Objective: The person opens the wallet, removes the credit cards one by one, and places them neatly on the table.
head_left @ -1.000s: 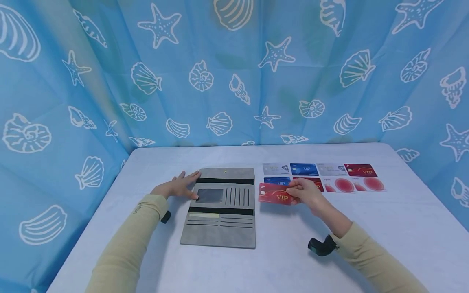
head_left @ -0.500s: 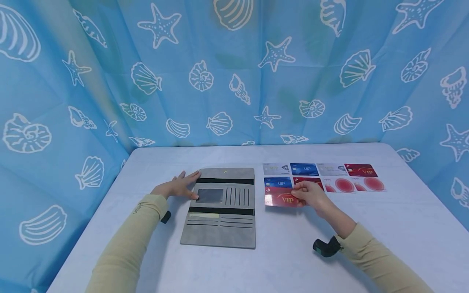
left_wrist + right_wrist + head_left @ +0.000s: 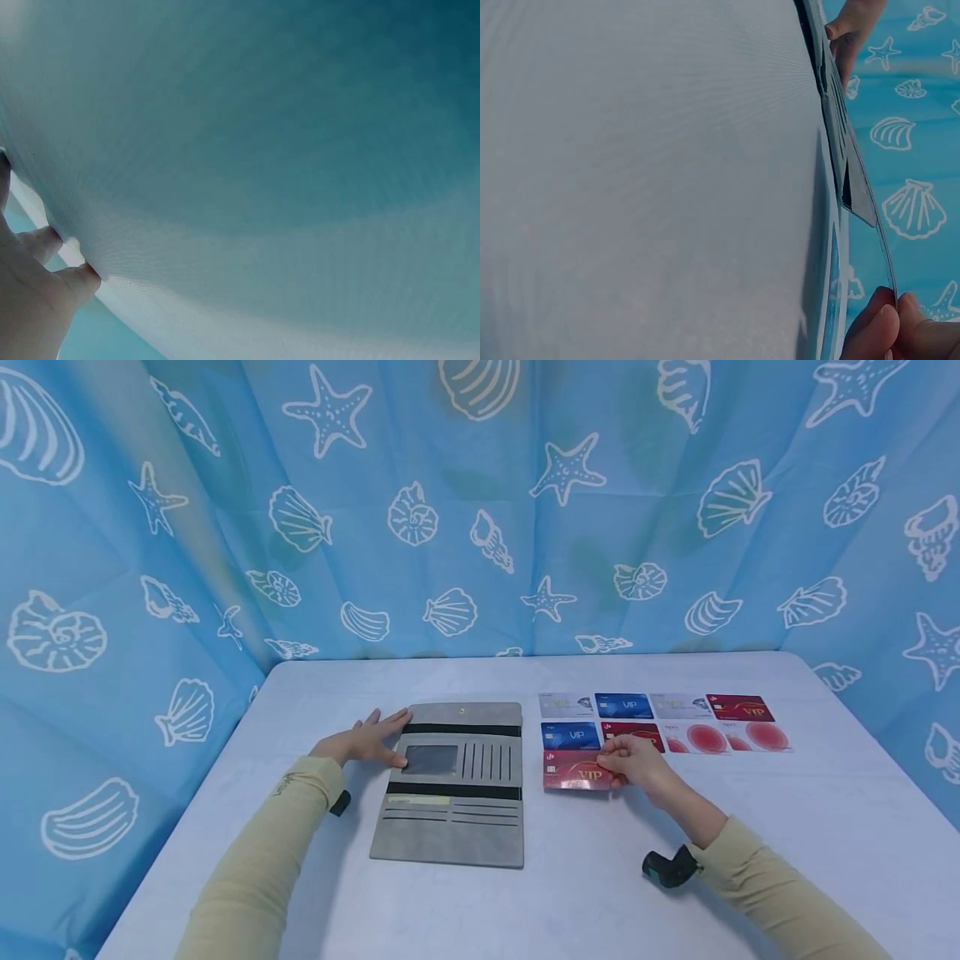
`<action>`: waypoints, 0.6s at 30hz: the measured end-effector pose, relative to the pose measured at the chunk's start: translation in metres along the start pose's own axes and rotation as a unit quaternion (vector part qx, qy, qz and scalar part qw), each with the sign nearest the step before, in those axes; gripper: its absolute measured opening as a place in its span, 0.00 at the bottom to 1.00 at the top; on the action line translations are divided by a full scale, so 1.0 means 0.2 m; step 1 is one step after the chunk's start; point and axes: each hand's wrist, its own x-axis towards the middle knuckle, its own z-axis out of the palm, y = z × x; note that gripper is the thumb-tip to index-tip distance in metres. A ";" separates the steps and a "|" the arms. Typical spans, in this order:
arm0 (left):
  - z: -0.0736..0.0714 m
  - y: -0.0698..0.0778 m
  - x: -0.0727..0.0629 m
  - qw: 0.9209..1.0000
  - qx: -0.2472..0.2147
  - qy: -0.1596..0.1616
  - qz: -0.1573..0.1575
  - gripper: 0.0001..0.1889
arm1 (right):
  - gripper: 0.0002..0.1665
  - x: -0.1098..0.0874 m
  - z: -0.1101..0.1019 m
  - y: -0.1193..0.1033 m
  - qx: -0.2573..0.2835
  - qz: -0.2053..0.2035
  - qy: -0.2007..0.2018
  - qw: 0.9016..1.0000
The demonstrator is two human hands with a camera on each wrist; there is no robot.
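My right hand [image 3: 637,766] pinches a red VIP card [image 3: 570,770] by its right edge, between thumb and fingers. The card is just in front of a blue VIP card [image 3: 570,736]; in the right wrist view the held card [image 3: 886,251] appears edge-on, tilted off the table. My left hand [image 3: 369,742] lies with spread fingers at the left edge of an unfolded grey wallet [image 3: 450,847]. That wallet shows a dark clear window [image 3: 431,760] and rows of card slots. In the left wrist view, fingertips of the left hand [image 3: 34,300] touch the white surface.
Two rows of cards lie right of the wallet: silver card [image 3: 566,706], blue card [image 3: 624,706], another silver card [image 3: 678,706], red card [image 3: 738,707], and pink-white cards [image 3: 696,738] below. A blue shell-patterned curtain [image 3: 480,527] hangs behind the white table [image 3: 570,893].
My right hand has shifted the red card rightward and then slightly toward me, lowering it, so the blue card behind shows fully. The left hand and wallet have stayed put.
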 end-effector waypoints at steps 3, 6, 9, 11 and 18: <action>0.00 0.00 0.00 1.000 -0.004 0.000 -0.002 0.50 | 0.15 0.01 0.01 0.01 -0.003 0.004 0.000 1.000; 0.00 0.01 0.00 1.000 -0.010 0.000 -0.007 0.51 | 0.15 0.02 0.01 0.01 -0.007 0.009 0.002 1.000; 0.00 0.01 -0.01 1.000 -0.015 0.001 -0.014 0.51 | 0.15 0.02 0.01 0.01 -0.014 0.011 0.003 1.000; 0.00 0.01 -0.01 1.000 -0.015 0.001 -0.014 0.51 | 0.15 0.02 0.01 0.02 -0.021 0.012 0.003 1.000; 0.00 0.02 -0.02 1.000 -0.013 0.002 -0.019 0.50 | 0.16 0.03 0.03 0.02 -0.045 0.014 0.016 0.999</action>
